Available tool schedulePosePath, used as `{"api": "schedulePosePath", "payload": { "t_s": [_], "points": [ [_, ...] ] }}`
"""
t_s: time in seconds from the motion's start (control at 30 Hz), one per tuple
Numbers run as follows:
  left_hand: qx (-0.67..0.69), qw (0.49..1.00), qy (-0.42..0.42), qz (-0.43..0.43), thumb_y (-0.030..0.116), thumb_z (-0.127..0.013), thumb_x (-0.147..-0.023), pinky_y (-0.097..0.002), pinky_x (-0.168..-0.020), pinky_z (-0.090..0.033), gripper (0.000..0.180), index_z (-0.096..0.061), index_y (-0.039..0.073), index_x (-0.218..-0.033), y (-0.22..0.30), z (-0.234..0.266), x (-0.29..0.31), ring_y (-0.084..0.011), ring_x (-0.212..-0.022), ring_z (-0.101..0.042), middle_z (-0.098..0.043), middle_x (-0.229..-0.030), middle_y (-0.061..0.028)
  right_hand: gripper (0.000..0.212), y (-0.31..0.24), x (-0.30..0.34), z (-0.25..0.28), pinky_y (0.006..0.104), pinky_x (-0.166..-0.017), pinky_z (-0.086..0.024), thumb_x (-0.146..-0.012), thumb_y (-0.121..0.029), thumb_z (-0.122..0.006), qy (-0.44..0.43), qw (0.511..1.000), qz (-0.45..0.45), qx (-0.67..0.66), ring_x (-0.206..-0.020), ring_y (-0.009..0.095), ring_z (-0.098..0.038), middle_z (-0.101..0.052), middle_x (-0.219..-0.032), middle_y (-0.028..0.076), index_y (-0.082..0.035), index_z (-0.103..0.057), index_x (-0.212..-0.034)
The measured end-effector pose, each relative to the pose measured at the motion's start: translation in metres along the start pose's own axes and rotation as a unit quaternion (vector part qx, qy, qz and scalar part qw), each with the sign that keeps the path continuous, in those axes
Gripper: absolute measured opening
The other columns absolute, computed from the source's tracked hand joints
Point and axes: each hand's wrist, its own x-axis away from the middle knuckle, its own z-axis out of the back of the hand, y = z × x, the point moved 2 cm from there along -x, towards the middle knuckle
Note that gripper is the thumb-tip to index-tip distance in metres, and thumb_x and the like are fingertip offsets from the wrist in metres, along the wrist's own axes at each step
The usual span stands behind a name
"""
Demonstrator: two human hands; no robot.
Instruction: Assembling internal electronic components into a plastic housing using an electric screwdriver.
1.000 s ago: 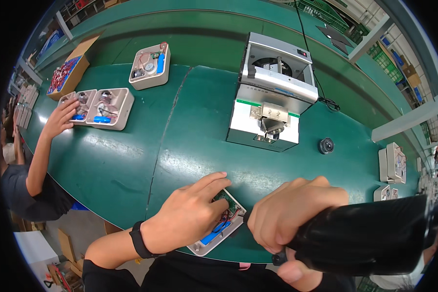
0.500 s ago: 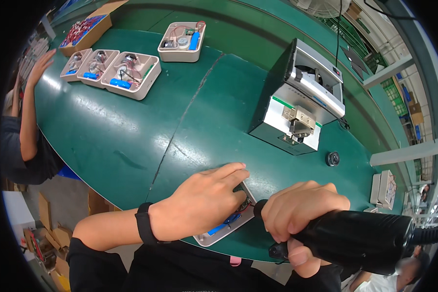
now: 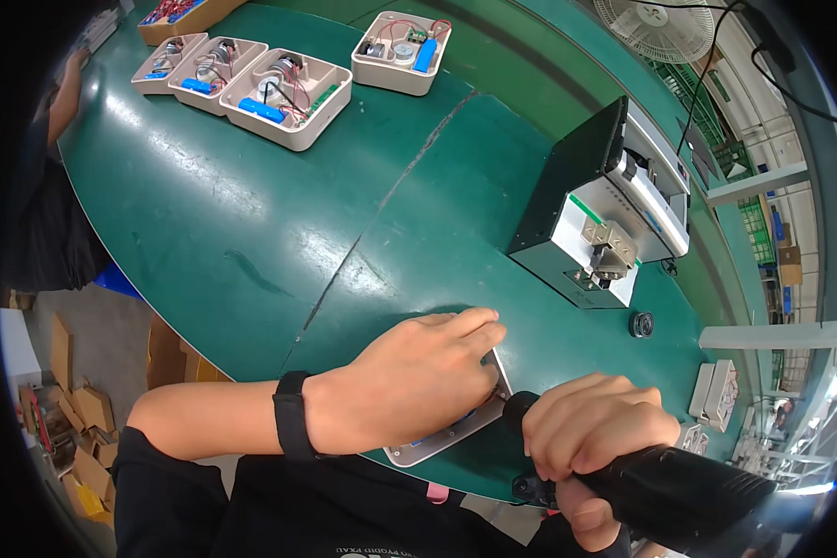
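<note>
At the near edge of the green table, a light beige plastic housing lies mostly under my left hand. That hand is closed over it, with the fingertips bent down by its far side. My right hand is wrapped round a thick black electric screwdriver, its front end pointing left at the right side of the housing. The screwdriver's tip is too small to make out, so I cannot tell if it sits on a screw. Most of the housing's inside is hidden by my left hand.
Several open housings with blue batteries, wires and motors stand at the far left, another at the back. A silver and black machine stands right, with a small black round part near it. A co-worker's arm is at the left.
The whole view has shifted, so the housings at the back sit higher. The co-worker's arm has drawn back leftward. Both my hands keep their grip on the housing and the screwdriver.
</note>
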Motion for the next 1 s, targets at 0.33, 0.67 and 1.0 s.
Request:
{"api": "schedulePosePath", "payload": {
  "t_s": [0.33,0.67,1.0],
  "points": [
    [-0.023,0.990,0.021,0.136,0.023,-0.077,-0.071,-0.0481,-0.105,-0.039,0.073,-0.050,-0.006,-0.133,0.036,0.028,0.029,-0.0383,-0.126,-0.048,-0.050,-0.134,-0.0226,0.034,-0.012,-0.001,0.019,0.0352,-0.050,-0.052,-0.083,-0.025,-0.076,0.055,0.998,0.032,-0.001,-0.046,0.018,-0.055,-0.056,-0.060,0.005,-0.006,-0.048,-0.087],
    [-0.113,0.992,-0.056,-0.011,0.029,-0.083,-0.068,-0.0594,-0.108,-0.030,0.094,-0.038,-0.002,-0.144,-0.017,0.025,-0.016,-0.0322,-0.131,-0.045,-0.048,-0.139,-0.0172,0.025,-0.013,-0.040,0.084,0.0333,-0.047,-0.040,-0.091,-0.023,-0.060,0.250,0.945,0.185,0.104,-0.045,0.015,-0.041,-0.045,-0.060,0.005,-0.006,-0.043,-0.089],
    [-0.013,0.999,-0.034,0.000,0.024,-0.082,-0.060,-0.0520,-0.106,-0.033,0.090,-0.046,0.001,-0.140,-0.015,0.023,-0.036,-0.0296,-0.125,-0.049,-0.051,-0.136,-0.0132,0.028,-0.016,-0.031,0.062,0.0330,-0.050,-0.044,-0.091,-0.025,-0.064,0.199,0.979,0.036,-0.007,-0.047,0.015,-0.046,-0.048,-0.061,0.005,-0.005,-0.045,-0.089]
  ]
}}
